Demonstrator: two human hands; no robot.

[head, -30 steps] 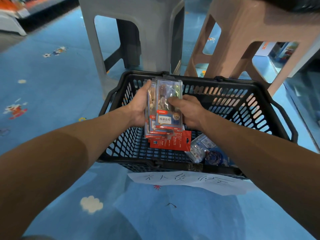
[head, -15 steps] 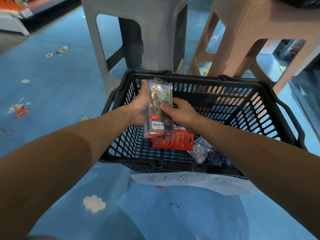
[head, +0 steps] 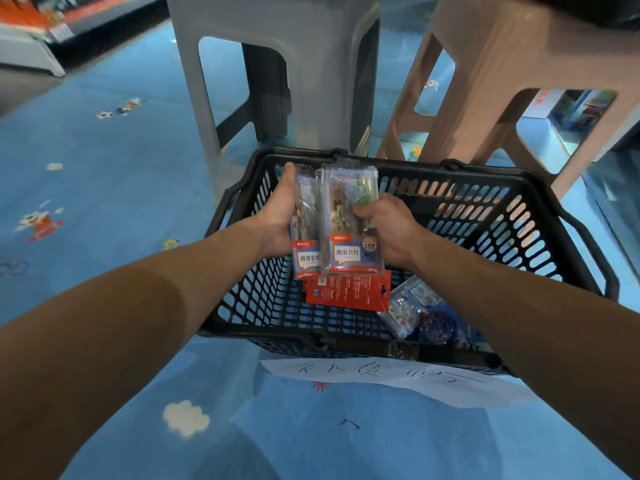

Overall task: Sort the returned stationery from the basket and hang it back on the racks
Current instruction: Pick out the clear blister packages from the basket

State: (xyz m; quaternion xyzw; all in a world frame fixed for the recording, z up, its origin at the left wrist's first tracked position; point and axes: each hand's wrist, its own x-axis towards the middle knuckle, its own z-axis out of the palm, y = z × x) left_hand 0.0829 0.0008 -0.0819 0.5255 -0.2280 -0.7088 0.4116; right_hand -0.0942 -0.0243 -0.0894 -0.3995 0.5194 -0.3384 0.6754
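Stationery is held over the basket [head: 519,178] by two bare hands, seen from above along both forearms. The left hand [head: 277,216] grips the left pack [head: 306,244] by its left edge, with the thumb lying straight up along that edge and the fingers hidden behind. The right hand [head: 391,233] grips the right pack [head: 349,233] by its right edge, with curled fingers pressing on the front. Both packs are clear plastic, upright, with a blue and orange label across the bottom and a hang tab at the top. The right pack sits in front and overlaps the left pack's right side; whether the two touch cannot be told.

Below the hands, on the basket's floor, a red pack [head: 346,292] lies flat. Just right of it lies a clear packet [head: 403,306], and beside that, toward the near right corner, a blue round thing [head: 434,327], partly hidden by the right forearm.

The basket is black plastic with slotted walls, and its handles are folded down along the rim. It stands on a blue floor [head: 104,174] printed with small cartoon shapes. A white paper sign [head: 381,375] with handwritten marks hangs from its near wall. A grey stool [head: 277,64] and a brown stool [head: 502,64] stand just behind the basket. Shelves [head: 34,32] show blurred at the far upper left.
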